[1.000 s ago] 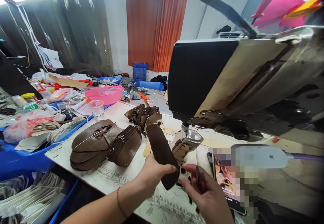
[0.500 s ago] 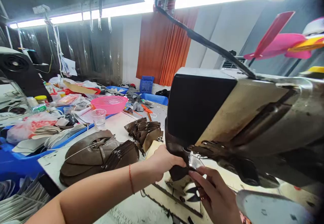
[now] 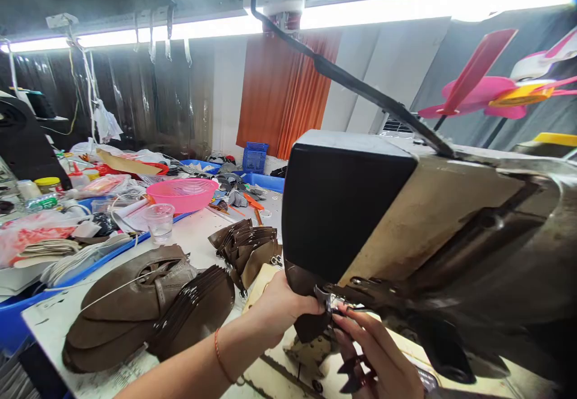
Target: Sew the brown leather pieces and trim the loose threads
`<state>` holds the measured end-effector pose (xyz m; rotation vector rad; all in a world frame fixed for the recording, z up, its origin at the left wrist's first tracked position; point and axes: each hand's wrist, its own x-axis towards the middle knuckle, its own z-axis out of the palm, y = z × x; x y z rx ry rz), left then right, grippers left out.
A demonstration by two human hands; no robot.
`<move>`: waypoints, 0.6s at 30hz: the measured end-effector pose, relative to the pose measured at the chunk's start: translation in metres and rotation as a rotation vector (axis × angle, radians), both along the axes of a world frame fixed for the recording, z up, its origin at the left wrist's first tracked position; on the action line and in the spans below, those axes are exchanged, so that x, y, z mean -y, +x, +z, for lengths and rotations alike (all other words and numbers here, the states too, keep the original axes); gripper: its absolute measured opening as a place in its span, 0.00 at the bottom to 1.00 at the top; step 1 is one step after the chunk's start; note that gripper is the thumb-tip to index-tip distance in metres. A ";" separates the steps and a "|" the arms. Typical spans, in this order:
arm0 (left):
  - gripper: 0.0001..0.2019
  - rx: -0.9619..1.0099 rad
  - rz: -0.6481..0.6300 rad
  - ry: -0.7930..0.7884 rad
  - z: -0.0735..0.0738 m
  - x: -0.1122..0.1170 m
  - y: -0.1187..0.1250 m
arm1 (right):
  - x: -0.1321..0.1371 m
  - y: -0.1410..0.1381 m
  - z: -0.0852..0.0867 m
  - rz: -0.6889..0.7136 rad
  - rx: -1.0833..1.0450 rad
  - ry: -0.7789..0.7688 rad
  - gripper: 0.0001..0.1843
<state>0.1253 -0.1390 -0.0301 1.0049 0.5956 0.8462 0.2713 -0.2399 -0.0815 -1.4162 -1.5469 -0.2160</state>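
My left hand (image 3: 282,306) is closed on a dark brown leather piece (image 3: 311,325) beneath the head of a sewing machine (image 3: 387,219), its thumb lying on top. Close to the needle area, the fingertips of my right hand (image 3: 383,348) are at the leather's edge by the metal presser parts. Small thread snips (image 3: 352,374) sit in the right palm, their dark blades pointing left. The machine head hides part of the leather, and I cannot make out the needle.
Brown leather shoe uppers (image 3: 130,297) lie stacked at left, with another pile of brown pieces (image 3: 247,243) behind. Beyond are a clear plastic cup (image 3: 160,223), a pink basket (image 3: 183,194) and cluttered blue trays (image 3: 108,261). A pink fan (image 3: 478,80) stands at upper right.
The view has shifted, so the machine and piles sit lower and further left. My right fingers have moved up closer to the presser area. Both hands stay at the leather piece.
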 end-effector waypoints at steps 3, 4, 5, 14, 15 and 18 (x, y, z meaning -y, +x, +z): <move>0.19 0.013 -0.009 -0.005 -0.001 -0.001 0.001 | -0.001 0.005 0.000 0.033 0.022 -0.005 0.14; 0.18 0.018 -0.021 -0.002 -0.001 -0.002 0.001 | -0.002 0.008 0.000 0.053 0.044 0.000 0.15; 0.18 0.019 -0.035 0.005 -0.002 -0.003 0.001 | -0.002 0.011 -0.001 0.074 0.073 0.007 0.16; 0.16 0.076 -0.110 0.069 -0.003 -0.010 0.001 | -0.002 -0.004 0.004 -0.026 -0.101 0.000 0.13; 0.17 0.078 -0.126 0.068 -0.002 -0.010 0.000 | -0.002 -0.008 0.005 -0.037 -0.113 0.018 0.12; 0.18 0.039 -0.142 0.081 -0.001 -0.010 -0.001 | -0.003 -0.018 0.007 -0.048 -0.172 0.073 0.11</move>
